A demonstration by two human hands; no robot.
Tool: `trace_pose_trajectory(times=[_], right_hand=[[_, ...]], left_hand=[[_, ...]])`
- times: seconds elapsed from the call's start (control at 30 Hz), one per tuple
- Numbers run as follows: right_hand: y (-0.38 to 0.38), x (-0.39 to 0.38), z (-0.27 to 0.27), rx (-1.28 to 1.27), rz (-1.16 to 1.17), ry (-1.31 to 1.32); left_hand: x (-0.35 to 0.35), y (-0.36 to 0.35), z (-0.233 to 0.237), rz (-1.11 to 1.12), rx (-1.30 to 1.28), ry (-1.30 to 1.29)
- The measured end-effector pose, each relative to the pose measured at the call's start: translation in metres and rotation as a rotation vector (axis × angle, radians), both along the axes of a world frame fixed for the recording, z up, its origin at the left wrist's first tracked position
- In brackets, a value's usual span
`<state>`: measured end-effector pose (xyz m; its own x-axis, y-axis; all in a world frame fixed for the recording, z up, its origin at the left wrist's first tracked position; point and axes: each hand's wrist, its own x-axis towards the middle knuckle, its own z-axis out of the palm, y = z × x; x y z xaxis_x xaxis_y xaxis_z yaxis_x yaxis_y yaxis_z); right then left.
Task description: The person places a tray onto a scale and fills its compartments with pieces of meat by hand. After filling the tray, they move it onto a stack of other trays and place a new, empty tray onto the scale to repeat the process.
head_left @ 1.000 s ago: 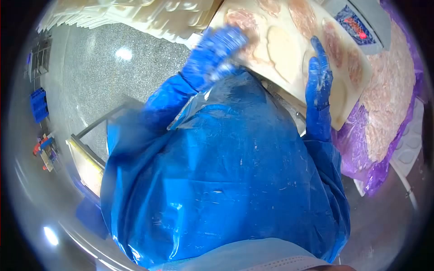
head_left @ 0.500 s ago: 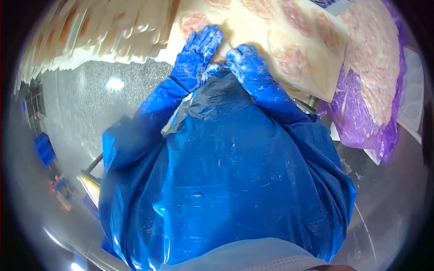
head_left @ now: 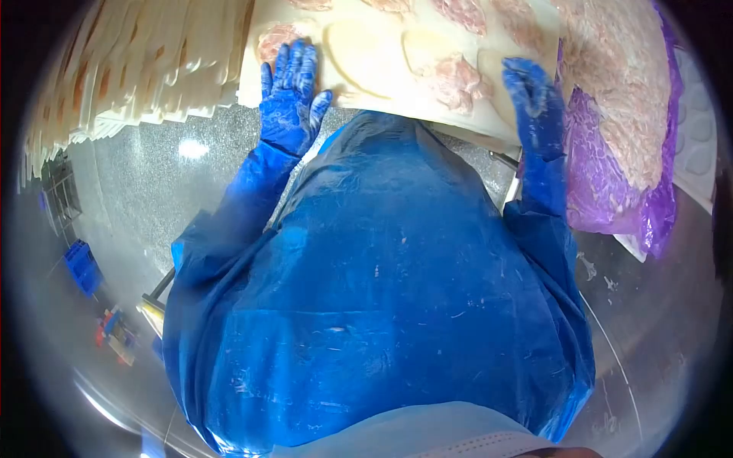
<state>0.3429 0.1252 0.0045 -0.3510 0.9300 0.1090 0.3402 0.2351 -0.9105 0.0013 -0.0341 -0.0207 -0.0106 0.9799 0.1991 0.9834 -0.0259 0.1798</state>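
Blue gloves smeared with white residue cover both hands. My left hand (head_left: 292, 99) lies palm down, fingers spread, at the lower left of a cream moulded tray (head_left: 363, 57), its fingertips against a pink meat piece (head_left: 276, 42). Above the tray's right part is my right hand (head_left: 532, 95), its fingers bent together near the meat pile; whether anything is between them cannot be made out. Another meat piece (head_left: 456, 82) sits between the hands in a rounded hollow. More pieces line the tray's far side.
Stacked cream trays (head_left: 153, 53) stand at the upper left. A big heap of pale meat (head_left: 618, 91) rests on purple plastic (head_left: 599, 179) at the right, beside another moulded tray (head_left: 695, 122). A blue crate (head_left: 82, 267) is on the floor at left.
My hands have moved apart, the left one leftward and the right one far to the right towards the meat heap. The tray sits slightly further left in view, and its lower middle hollows are uncovered.
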Motion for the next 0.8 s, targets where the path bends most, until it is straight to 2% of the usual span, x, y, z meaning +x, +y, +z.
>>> trace_pose_trajectory(times=[0.03, 0.1, 0.13, 0.17, 0.23, 0.3, 0.37, 0.4, 0.43, 0.5, 0.57, 0.6, 0.67, 0.7, 0.73, 0.77, 0.8], right_hand=[[-0.001, -0.006, -0.002, 0.000, 0.001, 0.003], [-0.011, -0.030, -0.005, 0.381, 0.098, -0.317], [-0.018, -0.042, -0.005, 0.186, 0.037, -0.386], [-0.017, -0.039, -0.010, 0.185, 0.040, -0.383], [-0.007, -0.028, -0.026, 0.218, 0.154, -0.306], [0.002, -0.012, -0.034, 0.270, 0.217, -0.283], [0.004, -0.002, -0.028, 0.189, 0.226, -0.243], [0.005, 0.002, -0.026, -0.079, 0.203, -0.097], [0.008, 0.003, -0.025, -0.084, 0.204, -0.091], [0.012, 0.006, -0.021, -0.092, 0.232, 0.133], [0.016, 0.005, -0.017, -0.105, 0.231, 0.106], [0.021, 0.007, -0.022, -0.048, 0.211, 0.061], [0.024, 0.011, -0.023, 0.011, 0.190, 0.016], [0.024, 0.017, -0.023, -0.105, 0.133, 0.063], [0.022, 0.020, -0.019, -0.223, 0.077, 0.109], [0.019, 0.021, -0.016, -0.224, 0.077, 0.108], [0.014, 0.021, -0.013, -0.218, 0.047, 0.117]], left_hand=[[0.007, 0.003, 0.003, 0.020, 0.071, -0.033], [0.057, 0.029, 0.001, -0.186, 0.316, -0.316], [0.080, 0.040, 0.021, -0.344, 0.327, -0.470], [0.098, 0.054, 0.034, -0.259, 0.190, -0.285], [0.112, 0.080, -0.001, -0.161, 0.163, -0.125], [0.105, 0.092, -0.006, -0.181, 0.134, -0.118], [0.097, 0.089, -0.001, -0.191, 0.091, -0.109], [0.092, 0.087, 0.008, -0.155, 0.170, -0.164], [0.092, 0.086, 0.016, -0.126, 0.249, -0.220], [0.122, 0.083, 0.029, -0.133, 0.294, -0.425], [0.155, 0.085, 0.035, -0.184, 0.232, -0.523], [0.161, 0.091, 0.019, -0.147, 0.108, -0.333], [0.153, 0.104, -0.010, -0.145, 0.215, -0.408], [0.152, 0.107, -0.023, -0.151, 0.316, -0.488], [0.150, 0.103, -0.022, -0.110, 0.298, -0.525], [0.148, 0.101, -0.020, -0.110, 0.297, -0.526], [0.144, 0.100, -0.017, -0.104, 0.175, -0.570]])
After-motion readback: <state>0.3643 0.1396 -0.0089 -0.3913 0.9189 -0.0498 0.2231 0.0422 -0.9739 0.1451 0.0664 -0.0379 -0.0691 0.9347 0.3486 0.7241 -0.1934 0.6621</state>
